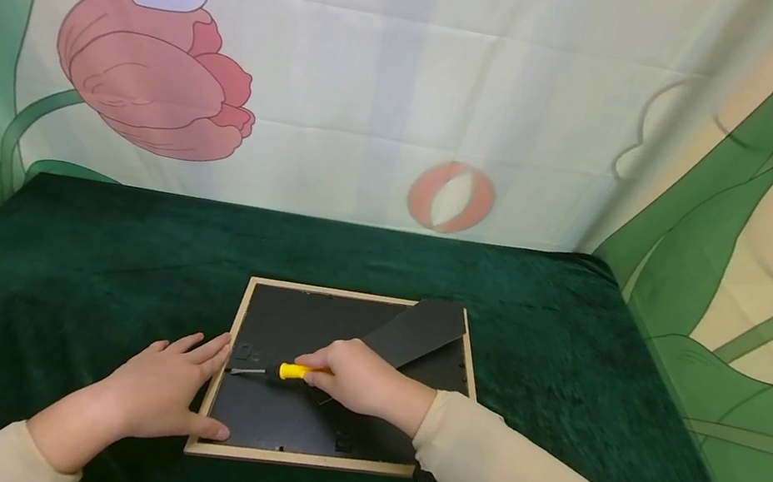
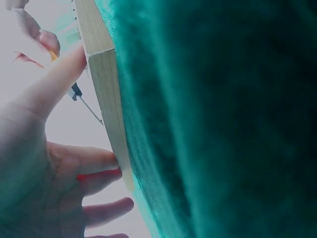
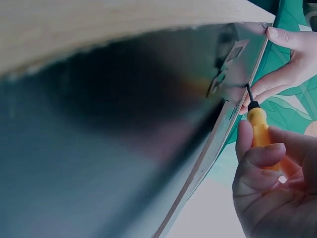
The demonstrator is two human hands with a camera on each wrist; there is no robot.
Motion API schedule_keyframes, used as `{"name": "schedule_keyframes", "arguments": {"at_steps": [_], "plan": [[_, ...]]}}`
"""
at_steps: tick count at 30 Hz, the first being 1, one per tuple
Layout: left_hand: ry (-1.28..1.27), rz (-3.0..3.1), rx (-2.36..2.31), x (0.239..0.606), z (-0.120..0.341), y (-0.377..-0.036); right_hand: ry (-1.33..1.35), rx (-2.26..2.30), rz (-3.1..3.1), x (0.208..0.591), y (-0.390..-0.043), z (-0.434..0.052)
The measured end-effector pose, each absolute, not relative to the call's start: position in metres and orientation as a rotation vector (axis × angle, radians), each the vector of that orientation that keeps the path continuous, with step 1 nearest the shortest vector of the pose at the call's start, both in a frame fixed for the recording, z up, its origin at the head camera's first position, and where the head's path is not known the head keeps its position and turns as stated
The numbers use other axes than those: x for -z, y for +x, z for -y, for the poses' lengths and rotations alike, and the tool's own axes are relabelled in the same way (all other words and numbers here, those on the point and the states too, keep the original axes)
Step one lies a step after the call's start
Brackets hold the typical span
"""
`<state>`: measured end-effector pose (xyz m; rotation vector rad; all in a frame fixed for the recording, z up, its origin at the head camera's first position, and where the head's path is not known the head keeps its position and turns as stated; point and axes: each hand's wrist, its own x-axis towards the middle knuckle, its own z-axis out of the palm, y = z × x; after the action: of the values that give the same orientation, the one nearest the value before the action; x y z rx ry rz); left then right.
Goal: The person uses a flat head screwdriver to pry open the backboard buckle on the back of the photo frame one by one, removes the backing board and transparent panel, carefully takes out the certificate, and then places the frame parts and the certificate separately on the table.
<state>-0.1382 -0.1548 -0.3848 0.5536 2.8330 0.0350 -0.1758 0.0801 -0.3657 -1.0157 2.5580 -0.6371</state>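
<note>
**Picture frame face down, screwdriver at its left edge**

Picture frame (image 1: 321, 460), pale wood, lying back-up on the dark green velvet table cover (image 1: 86, 269), near the front middle of the table. Black backing board (image 1: 282, 418) filling the frame; black easel stand (image 1: 418, 330) angled out from the board toward the far right corner, overlapping the frame's far rail.

Left hand (image 1: 160, 395) flat and relaxed, palm down on the cover just beside the frame's left rail, fingers straight and spread, fingertips reaching onto the rail and the board's edge, thumb lying along the near left corner. Nothing grasped. From the left wrist view, fingers (image 2: 99, 161) pressed against the wooden side of the frame (image 2: 106, 94).

Right hand (image 1: 357, 380) over the middle of the backing board, fingers curled round the yellow handle of a small screwdriver (image 1: 282, 371). Shaft pointing left, low and nearly level, tip at the board's left edge, close to the left hand's fingertips. From the right wrist view, yellow handle (image 3: 260, 131) pinched between thumb and fingers (image 3: 260, 153), black neck and tip set at the seam between board and rail, beside a small metal tab (image 3: 220, 79).

Behind the table, a printed fabric backdrop (image 1: 458, 75) with a pink tulip, green leaves and a red-and-white ball.
</note>
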Motion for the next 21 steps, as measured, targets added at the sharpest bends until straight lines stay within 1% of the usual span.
{"name": "schedule_keyframes", "arguments": {"at_steps": [10,21], "plan": [[0.563,-2.819,-0.054,0.384,0.155,-0.139,-1.033,0.611,-2.551,0.362,-0.178,-0.074],[0.596,-2.79,-0.131,0.389,0.159,-0.139,-0.968,0.577,-2.633,0.353,-0.174,-0.061]]}}
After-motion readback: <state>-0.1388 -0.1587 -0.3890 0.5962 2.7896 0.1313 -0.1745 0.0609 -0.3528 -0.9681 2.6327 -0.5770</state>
